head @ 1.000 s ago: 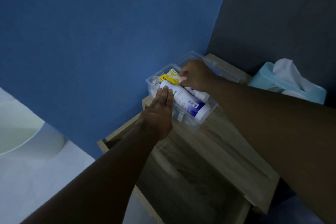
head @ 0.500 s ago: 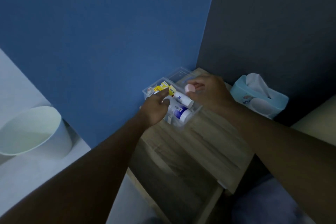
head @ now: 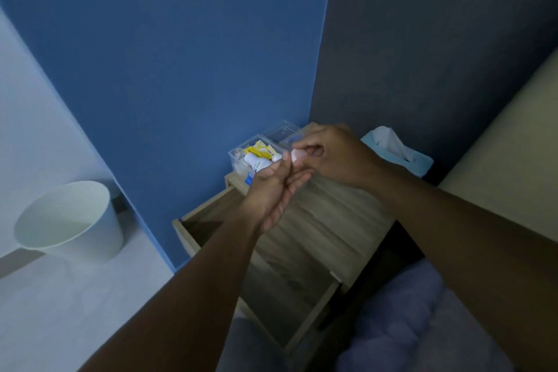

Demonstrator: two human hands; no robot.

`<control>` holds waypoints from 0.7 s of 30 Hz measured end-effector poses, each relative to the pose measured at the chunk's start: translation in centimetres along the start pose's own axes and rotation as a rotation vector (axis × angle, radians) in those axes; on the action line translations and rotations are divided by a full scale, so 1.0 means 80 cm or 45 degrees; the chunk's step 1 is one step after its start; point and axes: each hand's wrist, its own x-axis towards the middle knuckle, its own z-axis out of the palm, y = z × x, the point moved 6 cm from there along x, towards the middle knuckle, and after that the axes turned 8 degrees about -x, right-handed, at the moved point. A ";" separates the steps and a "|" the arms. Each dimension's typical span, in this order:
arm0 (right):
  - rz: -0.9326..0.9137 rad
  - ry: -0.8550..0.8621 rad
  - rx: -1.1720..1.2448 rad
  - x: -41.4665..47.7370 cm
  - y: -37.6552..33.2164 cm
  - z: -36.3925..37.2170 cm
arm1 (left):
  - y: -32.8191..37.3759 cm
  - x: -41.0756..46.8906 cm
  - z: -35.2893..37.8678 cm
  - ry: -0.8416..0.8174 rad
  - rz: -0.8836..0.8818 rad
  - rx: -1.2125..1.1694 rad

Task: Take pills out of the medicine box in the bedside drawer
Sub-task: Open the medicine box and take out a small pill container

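Note:
A clear plastic medicine box [head: 236, 154] stands on the far corner of the wooden bedside table [head: 326, 220], holding a white bottle [head: 256, 161] and a yellow packet [head: 263, 150]. Its clear lid [head: 282, 131] lies behind it. My right hand [head: 332, 154] pinches a small pale pink container [head: 297, 155] above the table. My left hand [head: 276, 190] is raised beside it, palm up and fingers apart, its fingertips touching the pink container. The drawer [head: 271, 275] below is pulled open.
A light blue tissue box [head: 401, 154] sits at the table's back right. A white waste bin [head: 69, 220] stands on the floor at left. Blue and dark grey walls meet behind the table. A bed edge [head: 498, 136] lies right, blue fabric [head: 407, 326] below.
My right hand lifted the pink container out of the box and toward me. My left hand left the box and turned palm up under it. The view pulled back.

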 end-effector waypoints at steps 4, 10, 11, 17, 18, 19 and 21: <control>-0.065 -0.090 -0.140 -0.003 -0.015 0.003 | -0.007 -0.010 -0.004 0.063 0.049 -0.007; -0.004 -0.145 0.045 -0.012 -0.013 0.010 | -0.023 -0.010 -0.015 0.158 0.051 -0.101; 0.050 -0.142 0.103 -0.014 -0.009 0.011 | -0.024 -0.009 -0.017 0.157 0.049 -0.122; 0.233 -0.084 -0.118 -0.018 0.014 0.029 | -0.038 -0.012 -0.024 0.120 -0.014 -0.100; 0.193 -0.093 -0.106 -0.017 0.014 0.033 | -0.041 -0.012 -0.025 0.123 -0.026 -0.097; 0.137 -0.113 -0.086 -0.017 0.013 0.037 | -0.044 -0.013 -0.029 0.141 -0.036 -0.107; 0.047 -0.180 -0.013 -0.018 0.008 0.041 | -0.048 -0.014 -0.035 0.181 -0.052 -0.162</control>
